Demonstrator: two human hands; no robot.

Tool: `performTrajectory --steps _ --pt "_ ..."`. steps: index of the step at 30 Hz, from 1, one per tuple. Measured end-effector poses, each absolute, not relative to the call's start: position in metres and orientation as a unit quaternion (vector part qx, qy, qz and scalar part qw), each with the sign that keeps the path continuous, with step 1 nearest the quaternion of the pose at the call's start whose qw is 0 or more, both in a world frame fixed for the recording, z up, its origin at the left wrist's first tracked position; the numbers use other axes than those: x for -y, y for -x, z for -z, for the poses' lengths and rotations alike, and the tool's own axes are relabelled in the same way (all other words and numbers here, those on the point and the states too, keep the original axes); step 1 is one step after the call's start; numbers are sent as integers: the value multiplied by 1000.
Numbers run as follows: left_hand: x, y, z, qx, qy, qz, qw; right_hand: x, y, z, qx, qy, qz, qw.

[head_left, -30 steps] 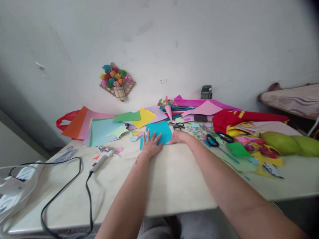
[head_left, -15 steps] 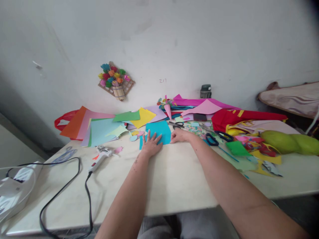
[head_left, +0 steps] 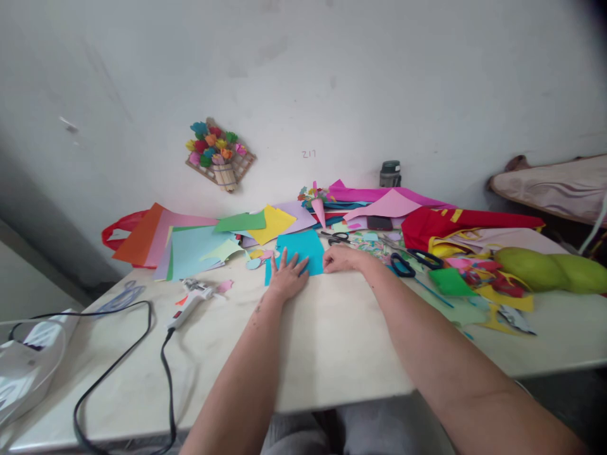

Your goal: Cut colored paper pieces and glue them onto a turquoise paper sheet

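A bright blue sheet of paper (head_left: 300, 242) lies on the table in front of me. My left hand (head_left: 288, 277) rests flat on its lower left part with the fingers spread. At the sheet's right edge, the fingers of my right hand (head_left: 343, 258) are closed in a pinch on the paper. Just beyond that hand lie small black-handled scissors (head_left: 339, 238). Larger scissors with dark blue handles (head_left: 403, 265) are to the right of my right wrist. Paper scraps (head_left: 254, 263) sit left of the blue sheet.
A glue gun (head_left: 187, 309) with a black cord and a power strip (head_left: 35, 354) occupy the left side. Coloured sheets (head_left: 192, 246) line the back. On the right are red fabric (head_left: 427, 227), a green cushion-like object (head_left: 531, 268) and scraps. A dark bottle (head_left: 391, 174) stands behind.
Both hands stay in nearly the same place on the blue paper. The whole view has shifted very slightly.
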State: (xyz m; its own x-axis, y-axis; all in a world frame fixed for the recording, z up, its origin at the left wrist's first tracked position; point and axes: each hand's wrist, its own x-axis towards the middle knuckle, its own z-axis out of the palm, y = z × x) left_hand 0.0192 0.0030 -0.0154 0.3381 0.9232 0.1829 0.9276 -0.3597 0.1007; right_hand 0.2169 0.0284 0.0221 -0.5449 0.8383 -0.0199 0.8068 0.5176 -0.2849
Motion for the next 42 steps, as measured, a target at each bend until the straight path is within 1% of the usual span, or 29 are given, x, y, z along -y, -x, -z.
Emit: performTrajectory --steps 5,15,24,34,38,42 --pt "5 -30 6 488 857 157 54 -33 -217 -16 870 460 -167 57" --pt "-7 -39 12 498 847 184 -26 -34 -219 -17 866 456 -194 66" --pt "-9 -40 12 524 830 186 -30 -33 -218 -18 873 456 -155 77" --pt "-9 -41 13 507 838 197 -53 -27 -215 -25 857 497 -132 26" --pt "-9 -43 12 523 830 188 -56 -24 -212 -30 852 515 -97 0" --pt "-10 -46 11 547 817 173 -65 -19 -211 -35 832 548 -87 -14"
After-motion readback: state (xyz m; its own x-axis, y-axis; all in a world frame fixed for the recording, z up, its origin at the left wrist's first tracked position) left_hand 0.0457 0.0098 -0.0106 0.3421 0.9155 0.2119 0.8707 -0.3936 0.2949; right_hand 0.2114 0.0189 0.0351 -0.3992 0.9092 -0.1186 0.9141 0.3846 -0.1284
